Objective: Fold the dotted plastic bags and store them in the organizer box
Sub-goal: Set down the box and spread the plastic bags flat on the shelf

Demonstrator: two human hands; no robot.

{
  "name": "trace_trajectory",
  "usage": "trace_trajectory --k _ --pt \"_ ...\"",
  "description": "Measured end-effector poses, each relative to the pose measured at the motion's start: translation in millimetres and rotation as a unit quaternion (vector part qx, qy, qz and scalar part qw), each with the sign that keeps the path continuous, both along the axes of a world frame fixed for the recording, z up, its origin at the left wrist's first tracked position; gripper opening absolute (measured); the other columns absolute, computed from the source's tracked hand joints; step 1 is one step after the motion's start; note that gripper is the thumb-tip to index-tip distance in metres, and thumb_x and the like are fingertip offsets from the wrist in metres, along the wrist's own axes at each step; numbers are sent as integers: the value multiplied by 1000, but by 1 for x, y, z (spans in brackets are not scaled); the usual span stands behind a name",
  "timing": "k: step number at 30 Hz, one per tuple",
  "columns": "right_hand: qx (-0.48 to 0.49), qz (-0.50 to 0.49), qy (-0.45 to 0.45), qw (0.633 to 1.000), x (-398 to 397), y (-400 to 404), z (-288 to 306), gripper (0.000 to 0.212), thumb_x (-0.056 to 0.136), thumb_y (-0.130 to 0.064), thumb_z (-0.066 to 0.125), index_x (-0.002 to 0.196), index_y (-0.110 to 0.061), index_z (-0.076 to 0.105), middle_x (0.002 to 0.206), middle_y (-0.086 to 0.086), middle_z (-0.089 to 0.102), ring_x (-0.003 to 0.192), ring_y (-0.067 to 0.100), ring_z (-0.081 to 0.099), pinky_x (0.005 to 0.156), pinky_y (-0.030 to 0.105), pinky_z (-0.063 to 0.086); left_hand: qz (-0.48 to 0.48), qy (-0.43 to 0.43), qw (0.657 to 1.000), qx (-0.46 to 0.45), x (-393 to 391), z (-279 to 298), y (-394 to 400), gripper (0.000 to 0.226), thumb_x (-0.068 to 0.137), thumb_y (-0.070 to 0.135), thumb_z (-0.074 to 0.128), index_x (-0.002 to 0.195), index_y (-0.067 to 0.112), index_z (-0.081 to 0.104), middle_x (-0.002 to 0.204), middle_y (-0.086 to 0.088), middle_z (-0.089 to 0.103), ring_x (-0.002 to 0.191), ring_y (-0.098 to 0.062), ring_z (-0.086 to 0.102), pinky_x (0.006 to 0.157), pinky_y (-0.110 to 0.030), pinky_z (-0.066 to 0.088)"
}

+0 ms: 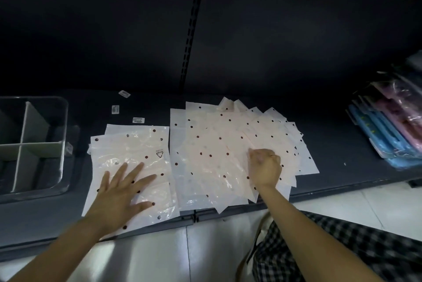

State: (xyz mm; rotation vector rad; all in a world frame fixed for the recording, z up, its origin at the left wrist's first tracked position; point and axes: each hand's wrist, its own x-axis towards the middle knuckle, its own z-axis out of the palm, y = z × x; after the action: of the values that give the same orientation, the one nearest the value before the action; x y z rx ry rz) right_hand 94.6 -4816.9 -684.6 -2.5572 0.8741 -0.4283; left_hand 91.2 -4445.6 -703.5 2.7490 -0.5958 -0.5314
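Dotted plastic bags (230,151) are lying fanned out on the dark counter (331,140), with a smaller stack (134,156) just left of them. Left hand (123,192) is pressing flat, fingers spread, on that stack, probably to pin it, while right hand (266,167) is pinching a bag in the fan, likely to separate one. Organizer box (64,121) is sitting far left, its visible compartments showing no bags.
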Motion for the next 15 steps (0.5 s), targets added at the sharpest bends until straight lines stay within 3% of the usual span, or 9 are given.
trace_trajectory --k 1,3,6,11,13,15 --pt "-2 -5 -6 1000 4 -6 3 30 92 -36 55 109 -13 64 118 4 59 113 27 48 91 41 43 -2 -1 1000 2 2 1 2 90 54 92 -9 136 54 -12 148 20 -29 135 -11 -35 112 -42 -21" --pt "-17 15 83 996 16 -22 6 46 92 -38 54 131 -16 49 136 4 48 123 27 41 97 42 41 2 -6 1000 -5 6 1 7 99 51 94 -13 139 48 -10 148 19 -26 136 -12 -32 110 -39 -23" --pt "-46 42 196 979 28 -42 5 43 92 -37 52 129 -15 51 127 8 55 115 29 48 86 36 46 -4 -5 1000 -5 6 3 11 101 53 93 -13 141 43 -8 150 15 -25 137 -13 -32 109 -38 -25" --pt "-64 36 123 990 32 -47 6 23 94 -26 52 94 -9 67 98 10 64 91 28 58 62 28 41 3 7 1000 -19 7 2 9 98 56 94 -7 142 47 -3 152 16 -21 137 -13 -31 109 -38 -26" --pt "-52 18 63 996 33 -34 17 26 95 -26 51 90 -6 66 91 11 64 84 29 60 59 27 38 8 3 1000 -17 9 8 6 97 55 94 -8 141 51 1 151 18 -20 138 -12 -31 110 -39 -24" --pt "-27 16 1 999 38 -8 32 28 96 -27 49 90 -4 65 80 10 63 72 28 59 56 27 35 25 -29 998 -51 10 17 -3 94 60 93 5 141 48 17 153 18 -8 142 -13 -21 113 -39 -18"
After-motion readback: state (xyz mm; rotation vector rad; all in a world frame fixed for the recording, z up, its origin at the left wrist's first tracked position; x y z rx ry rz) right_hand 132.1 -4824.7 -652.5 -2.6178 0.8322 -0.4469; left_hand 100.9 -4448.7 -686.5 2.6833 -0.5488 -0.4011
